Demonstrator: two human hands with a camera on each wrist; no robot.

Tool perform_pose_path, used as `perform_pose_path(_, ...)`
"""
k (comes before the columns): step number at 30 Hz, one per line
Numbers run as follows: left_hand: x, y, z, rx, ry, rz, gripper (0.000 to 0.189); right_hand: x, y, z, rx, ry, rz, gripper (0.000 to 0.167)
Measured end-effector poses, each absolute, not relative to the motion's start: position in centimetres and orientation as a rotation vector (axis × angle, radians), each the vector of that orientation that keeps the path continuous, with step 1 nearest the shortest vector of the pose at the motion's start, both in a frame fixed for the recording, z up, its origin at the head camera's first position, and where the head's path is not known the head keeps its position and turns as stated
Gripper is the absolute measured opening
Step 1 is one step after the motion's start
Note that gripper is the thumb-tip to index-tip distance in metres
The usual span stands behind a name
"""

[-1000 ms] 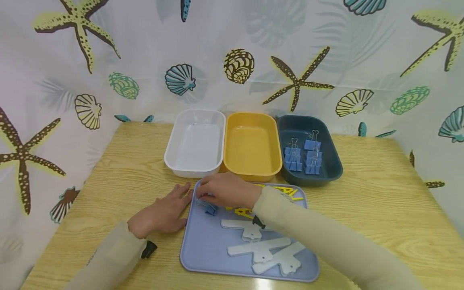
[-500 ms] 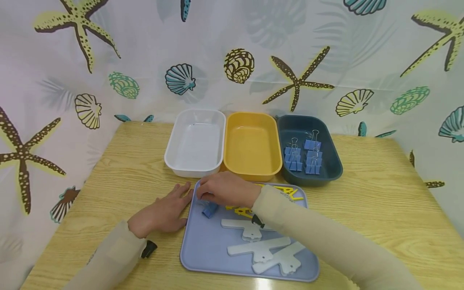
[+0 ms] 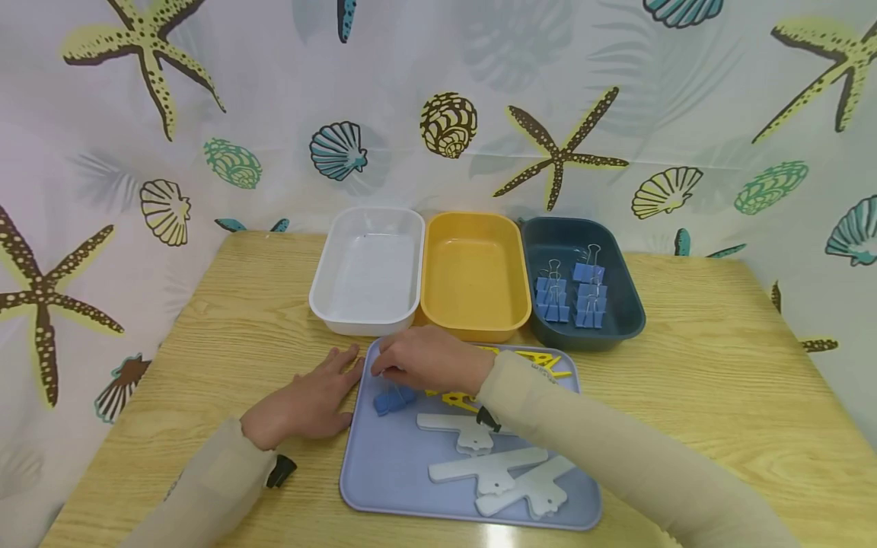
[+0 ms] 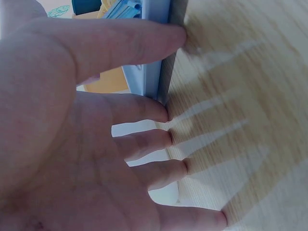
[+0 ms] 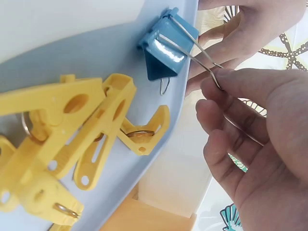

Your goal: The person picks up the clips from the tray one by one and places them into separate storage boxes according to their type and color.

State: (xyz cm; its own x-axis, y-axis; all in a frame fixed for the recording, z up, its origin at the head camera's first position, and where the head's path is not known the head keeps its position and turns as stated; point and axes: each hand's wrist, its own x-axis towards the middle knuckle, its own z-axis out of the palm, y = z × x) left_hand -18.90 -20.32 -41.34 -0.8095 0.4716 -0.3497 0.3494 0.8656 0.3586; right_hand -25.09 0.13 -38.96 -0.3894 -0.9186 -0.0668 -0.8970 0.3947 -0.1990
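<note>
My right hand (image 3: 428,359) is over the far left corner of the lavender tray (image 3: 390,479), pinching a wire handle of a blue binder clip (image 3: 393,401) between thumb and fingertips. In the right wrist view the clip's blue body (image 5: 168,45) hangs off that handle, close over the tray. My left hand (image 3: 308,402) lies on the table left of the tray, fingers spread and straight. Seen from the left wrist, its fingertips touch the wood right beside the tray's wall (image 4: 153,77). Yellow plastic clips (image 5: 103,130) lie on the tray close by the right hand, partly behind it in the head view.
White wide clips (image 3: 489,468) lie at the tray's near side. Behind the tray stand a white bin (image 3: 366,327), a yellow bin (image 3: 476,329) and a dark blue bin (image 3: 633,323) in a row. Several blue binder clips (image 3: 589,293) are in the dark blue one. A patterned curtain (image 3: 411,68) hangs behind.
The binder clip has swung round under the right fingers, its blue body turning and shifting slightly toward the near left. The left hand stays in place.
</note>
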Motion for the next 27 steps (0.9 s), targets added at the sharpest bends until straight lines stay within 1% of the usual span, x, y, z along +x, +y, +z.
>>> perform_pose_path(12, -18.90, -20.23, -41.29, 0.587, 2.600, 0.402, 0.071, -24.70, 0.46, -38.86, -1.666, 2.499, -0.164, 0.010)
perform_pose_path(27, -18.90, -20.44, -41.25, 0.614, 2.613, 0.390, 0.070, -24.45, 0.97, -38.29, -1.624, 2.498, -0.224, 0.011)
